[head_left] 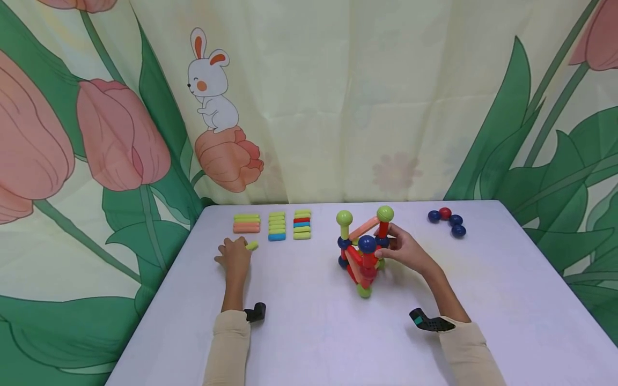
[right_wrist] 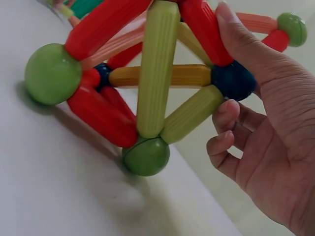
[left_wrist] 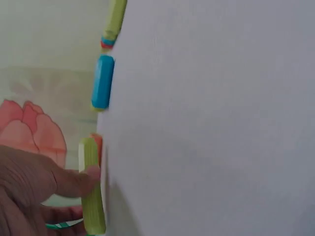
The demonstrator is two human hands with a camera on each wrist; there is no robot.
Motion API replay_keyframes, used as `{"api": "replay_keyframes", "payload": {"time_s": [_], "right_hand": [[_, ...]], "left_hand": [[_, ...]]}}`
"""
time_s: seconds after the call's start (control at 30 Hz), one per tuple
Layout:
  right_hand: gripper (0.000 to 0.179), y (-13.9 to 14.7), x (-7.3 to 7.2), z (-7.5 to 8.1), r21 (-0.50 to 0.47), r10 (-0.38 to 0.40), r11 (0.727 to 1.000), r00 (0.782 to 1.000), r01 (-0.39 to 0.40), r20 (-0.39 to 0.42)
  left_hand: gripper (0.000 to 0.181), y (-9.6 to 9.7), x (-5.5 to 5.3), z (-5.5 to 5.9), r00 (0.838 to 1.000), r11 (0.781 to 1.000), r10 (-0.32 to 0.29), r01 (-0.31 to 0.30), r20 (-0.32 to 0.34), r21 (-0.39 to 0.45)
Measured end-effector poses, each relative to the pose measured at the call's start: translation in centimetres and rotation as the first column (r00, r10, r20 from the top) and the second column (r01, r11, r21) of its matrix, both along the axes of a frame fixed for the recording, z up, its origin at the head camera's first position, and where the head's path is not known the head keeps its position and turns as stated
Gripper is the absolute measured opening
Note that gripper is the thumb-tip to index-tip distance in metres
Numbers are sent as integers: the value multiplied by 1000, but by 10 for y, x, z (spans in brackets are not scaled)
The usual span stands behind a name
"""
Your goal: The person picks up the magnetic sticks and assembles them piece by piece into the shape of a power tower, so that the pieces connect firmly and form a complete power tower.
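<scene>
My left hand (head_left: 235, 257) pinches a yellow-green rod (left_wrist: 91, 189) between thumb and fingers, close over the table in front of the left row of rods. To the right of centre stands a structure of magnetic rods and balls (head_left: 368, 268), with green balls at its foot and top. My right hand (head_left: 405, 252) grips it from the right side, thumb on a red rod and fingers curled by a dark blue ball (right_wrist: 234, 81). Two upright rods on it carry green balls (head_left: 344, 217), and a dark blue ball (head_left: 367, 244) tops the front.
Three stacks of rods lie at the back left: green and orange rods (head_left: 247, 223), green rods with a blue one (head_left: 277, 225), and mixed rods (head_left: 302, 224). Several loose balls (head_left: 444, 214), dark blue and red, sit at the back right. A printed curtain (head_left: 318, 107) hangs behind the table (head_left: 299, 332).
</scene>
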State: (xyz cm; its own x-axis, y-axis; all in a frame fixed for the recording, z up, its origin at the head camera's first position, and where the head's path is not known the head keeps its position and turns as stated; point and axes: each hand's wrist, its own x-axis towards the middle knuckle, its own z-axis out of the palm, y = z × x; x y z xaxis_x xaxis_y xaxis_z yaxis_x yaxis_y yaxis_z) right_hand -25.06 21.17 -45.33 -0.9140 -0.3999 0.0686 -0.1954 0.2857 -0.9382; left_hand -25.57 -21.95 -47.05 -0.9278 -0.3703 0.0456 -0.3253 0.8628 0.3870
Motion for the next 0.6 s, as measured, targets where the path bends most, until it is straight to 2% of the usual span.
{"api": "replay_keyframes", "payload": {"time_s": [0.07, 0.13, 0.2, 0.23, 0.27, 0.33, 0.37, 0.43, 0.47, 0.5, 0.53, 0.57, 0.6], "right_hand": [[61, -2, 1, -2, 11, -24, 1000, 1000, 24, -18], [57, -5, 3, -3, 21, -38, 999, 998, 39, -45], [54, -8, 5, -3, 28, -54, 998, 996, 56, -64], [54, -9, 6, -3, 32, -63, 997, 995, 66, -72], [55, -10, 7, -2, 44, -69, 996, 994, 73, -83], [58, -11, 10, -2, 58, -81, 995, 992, 87, -93], [59, -12, 11, -1, 60, -87, 994, 992, 93, -91], [62, -11, 13, 0, 67, -91, 993, 992, 97, -91], [63, -11, 13, 0, 69, -89, 993, 992, 96, -94], [62, -11, 14, 0, 66, -91, 993, 992, 97, -89], [63, -12, 14, 1, 65, -92, 993, 992, 98, -89], [62, -12, 14, 1, 63, -93, 993, 991, 99, -93], [62, -12, 14, 1, 63, -94, 993, 991, 100, -97]], "left_hand": [[31, 8, 5, 5, 999, 995, -34, 35, -9, 91], [31, 18, 11, 10, 995, 970, -86, 94, -45, 222], [30, 31, 18, 15, 984, 917, -150, 175, -96, 359], [30, 39, 21, 18, 975, 877, -181, 218, -127, 429], [30, 48, 25, 21, 963, 827, -214, 268, -163, 494], [31, 68, 31, 28, 936, 702, -272, 353, -226, 618], [32, 79, 34, 31, 924, 630, -289, 380, -250, 678], [33, 100, 41, 40, 907, 469, -312, 407, -285, 784], [33, 110, 43, 43, 903, 405, -313, 407, -294, 819], [34, 119, 45, 45, 902, 351, -309, 402, -301, 846], [34, 126, 46, 46, 901, 307, -305, 401, -310, 863], [34, 133, 46, 48, 902, 267, -294, 395, -316, 879], [34, 138, 47, 50, 902, 235, -284, 394, -325, 888]]}}
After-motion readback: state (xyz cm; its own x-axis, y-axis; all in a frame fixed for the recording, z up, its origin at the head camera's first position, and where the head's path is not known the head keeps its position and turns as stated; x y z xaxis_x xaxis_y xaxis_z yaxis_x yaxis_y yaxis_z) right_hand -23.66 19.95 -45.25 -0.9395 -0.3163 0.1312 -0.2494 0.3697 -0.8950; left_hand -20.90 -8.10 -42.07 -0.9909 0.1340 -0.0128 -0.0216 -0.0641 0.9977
